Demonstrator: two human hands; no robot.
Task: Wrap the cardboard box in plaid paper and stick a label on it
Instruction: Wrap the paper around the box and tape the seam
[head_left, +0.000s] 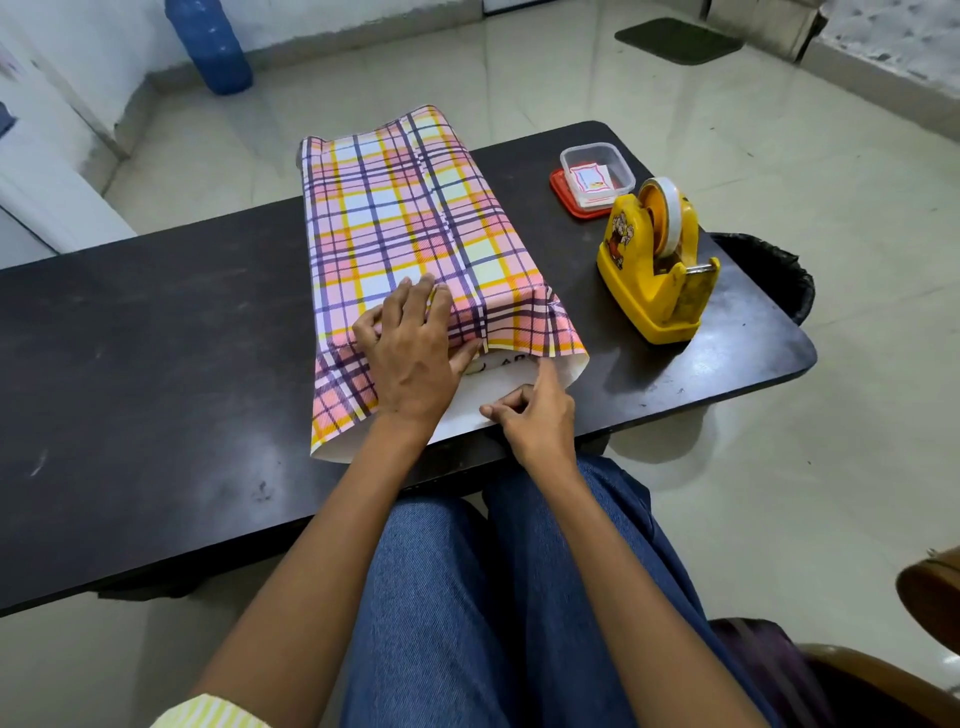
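Left hand (410, 353) presses plaid paper (395, 208); right hand (535, 415) pointing.

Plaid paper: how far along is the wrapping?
Done: plaid paper lies round the box lengthwise, seam on top. In hand: the near end is open, left hand pressing the top flap down, right hand at the side flap. Left: closing both ends, tape dispenser, label from the container.

I am seeing the wrapped box (405, 218) lying on the desk (156, 338), running 6 to 12 o'clock. The tape dispenser (654, 270) is standing at its 3 o'clock; the container (622, 162) is sitting on its lid (558, 188) at 1 o'clock, labels (589, 182) lying inside.
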